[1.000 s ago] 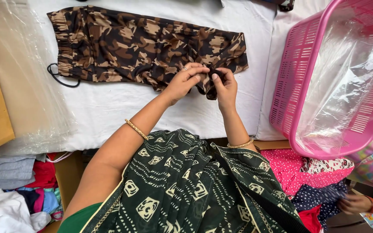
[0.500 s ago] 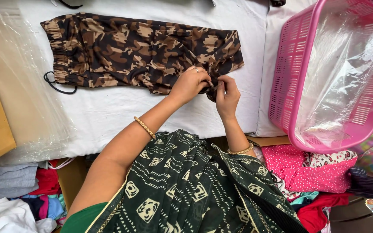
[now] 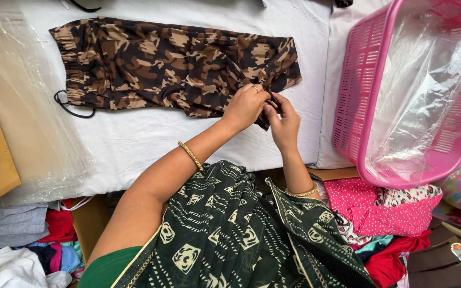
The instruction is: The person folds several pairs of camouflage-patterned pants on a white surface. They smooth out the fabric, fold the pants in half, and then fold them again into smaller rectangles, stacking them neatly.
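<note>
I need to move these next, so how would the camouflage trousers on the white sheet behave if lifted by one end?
The camouflage trousers would probably flop and hang, since the cloth lies flat and wrinkled. They seem light: both hands, left hand and right hand, pinch only a hem corner. The loose black drawstring may dangle.

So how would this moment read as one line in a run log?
left hand: pinching camouflage trousers hem | right hand: pinching same hem | trousers: flat on white sheet | pink basket: right

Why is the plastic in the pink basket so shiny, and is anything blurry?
Head view: daylight glares off the crinkled clear plastic lining the pink basket; the camouflage trousers and both hands, left and right, look sharp under soft, even light.
</note>
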